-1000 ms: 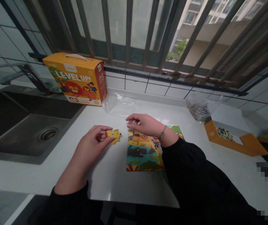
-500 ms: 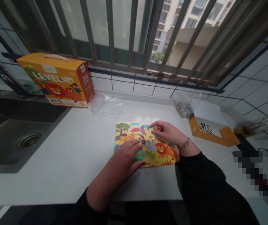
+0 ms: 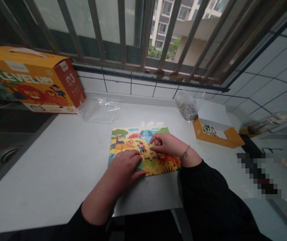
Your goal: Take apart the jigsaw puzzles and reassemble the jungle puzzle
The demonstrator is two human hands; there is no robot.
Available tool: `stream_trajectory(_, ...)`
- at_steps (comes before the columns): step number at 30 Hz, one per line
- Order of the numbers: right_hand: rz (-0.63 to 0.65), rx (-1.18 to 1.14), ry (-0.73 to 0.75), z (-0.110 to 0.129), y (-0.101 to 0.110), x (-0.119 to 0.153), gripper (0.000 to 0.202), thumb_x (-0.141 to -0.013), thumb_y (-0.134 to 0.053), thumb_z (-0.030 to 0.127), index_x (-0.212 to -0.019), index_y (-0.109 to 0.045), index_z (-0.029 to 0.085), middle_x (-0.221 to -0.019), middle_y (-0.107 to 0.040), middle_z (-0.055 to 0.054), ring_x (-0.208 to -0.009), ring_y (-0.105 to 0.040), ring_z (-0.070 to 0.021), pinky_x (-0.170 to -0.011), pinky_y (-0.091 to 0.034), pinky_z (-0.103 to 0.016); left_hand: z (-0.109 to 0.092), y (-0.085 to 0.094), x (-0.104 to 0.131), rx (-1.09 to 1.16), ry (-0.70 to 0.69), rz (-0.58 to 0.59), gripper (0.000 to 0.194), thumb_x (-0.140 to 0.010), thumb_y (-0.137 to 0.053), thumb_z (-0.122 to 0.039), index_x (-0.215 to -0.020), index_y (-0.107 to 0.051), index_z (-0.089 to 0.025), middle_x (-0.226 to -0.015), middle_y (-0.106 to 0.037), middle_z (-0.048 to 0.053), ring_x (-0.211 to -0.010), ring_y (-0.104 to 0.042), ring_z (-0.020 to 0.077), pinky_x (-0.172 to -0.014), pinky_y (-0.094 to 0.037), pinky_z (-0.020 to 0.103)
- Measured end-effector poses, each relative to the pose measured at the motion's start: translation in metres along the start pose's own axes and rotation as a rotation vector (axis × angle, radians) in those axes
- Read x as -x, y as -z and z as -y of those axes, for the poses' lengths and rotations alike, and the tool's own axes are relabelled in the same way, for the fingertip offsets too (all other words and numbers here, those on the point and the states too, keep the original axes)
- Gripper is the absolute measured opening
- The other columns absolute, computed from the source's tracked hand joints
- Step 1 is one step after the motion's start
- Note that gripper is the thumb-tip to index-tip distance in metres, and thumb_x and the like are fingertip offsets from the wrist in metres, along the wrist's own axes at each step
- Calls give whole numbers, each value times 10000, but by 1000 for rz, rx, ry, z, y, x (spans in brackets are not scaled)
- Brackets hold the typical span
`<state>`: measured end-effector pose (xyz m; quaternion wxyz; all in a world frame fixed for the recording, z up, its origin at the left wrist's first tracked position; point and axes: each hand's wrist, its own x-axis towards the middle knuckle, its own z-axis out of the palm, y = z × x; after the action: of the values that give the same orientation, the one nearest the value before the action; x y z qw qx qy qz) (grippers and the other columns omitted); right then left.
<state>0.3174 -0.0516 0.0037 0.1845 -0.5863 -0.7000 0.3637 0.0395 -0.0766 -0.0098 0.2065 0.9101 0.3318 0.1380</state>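
Observation:
A colourful animal jigsaw puzzle (image 3: 124,145) lies flat on the white counter. My left hand (image 3: 124,167) rests on its lower left part, fingers spread and holding nothing. Over the puzzle's right half, my right hand (image 3: 165,144) has thumb and fingers pinched on a yellow puzzle piece (image 3: 150,154), which lies near the middle of the picture beside the figure in a hat. The fingers hide part of the elephant and the lion.
An orange puzzle box (image 3: 30,83) stands at the back left beside a dark sink (image 3: 5,157). Crumpled clear plastic (image 3: 99,109), a bag of small pieces (image 3: 188,110) and an open orange tray (image 3: 218,140) lie behind the puzzle.
The camera view has shifted right. My right hand has moved down and left over the puzzle, and the yellow piece now covers part of the grey gap. My left hand stays on the puzzle.

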Motion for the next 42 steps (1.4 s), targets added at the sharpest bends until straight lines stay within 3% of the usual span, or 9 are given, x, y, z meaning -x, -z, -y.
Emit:
stream_trajectory(5,-34,-33,44,3,7,3,134,-973,-736,211,-1105,-752,193,-796,-672,28,-684,-578,-126,-660,-426,-260,-4,7,-4,-6,31,57,314,-903,-855,-320,-1171,-739,-204,-1342,-738,143,-1238,-691,381,-1066,-572,587)
stream_trajectory(9,-48,17,70,5,15,5,233,-1050,-625,209,-1213,-790,187,-909,-727,-13,-726,-582,-130,-715,-447,-274,-12,13,-8,-21,71,113,273,-931,-829,-308,-1156,-728,-190,-1329,-729,139,-1245,-681,363,-1087,-562,554)
stream_trajectory(16,-38,50,143,6,-1,-2,206,-1016,-747,250,-1204,-830,236,-958,-774,-14,-843,-658,-154,-787,-476,-276,-16,15,-16,-68,104,133,210,-912,-830,-315,-1045,-719,-196,-1228,-733,124,-1152,-688,339,-1029,-568,515)
stream_trajectory(23,-67,132,115,9,-6,-6,121,-986,-808,212,-1099,-850,209,-974,-811,-31,-873,-686,-158,-820,-480,-279,-10,17,-27,-44,116,163,187,-900,-853,-287,-994,-730,-182,-1176,-727,130,-1139,-683,340,-1020,-557,507)
stream_trajectory(29,-44,107,153,11,-4,-5,164,-997,-789,215,-1148,-842,249,-1125,-842,-32,-1010,-749,-187,-889,-521,-303,-8,15,-28,-50,104,139,184,-911,-842,-281,-1020,-735,-178,-1193,-742,143,-1152,-696,350,-1021,-568,521)
stream_trajectory(34,-7,75,217,16,-7,-5,228,-966,-815,190,-1187,-824,249,-1178,-842,-28,-1077,-769,-189,-945,-550,-298,-5,4,-27,9,166,-4,363,-943,-763,-215,-1300,-704,-180,-1279,-768,162,-1203,-724,369,-1055,-584,569)
stream_trajectory(38,68,116,241,18,-2,0,385,-898,-851,133,-1255,-806,269,-1253,-828,-20,-1136,-760,-197,-991,-554,-296,-2,-1,-25,34,171,-55,403,-947,-747,-208,-1344,-686,-183,-1310,-769,167,-1213,-734,363,-1074,-588,586)
stream_trajectory(42,98,174,221,16,8,7,500,-854,-767,29,-1278,-798,293,-1220,-827,-1,-1056,-751,-188,-934,-552,-298,-1,0,-24,24,165,-44,403,-949,-738,-196,-1349,-693,-177,-1314,-770,171,-1233,-727,360,-1089,-585,586)
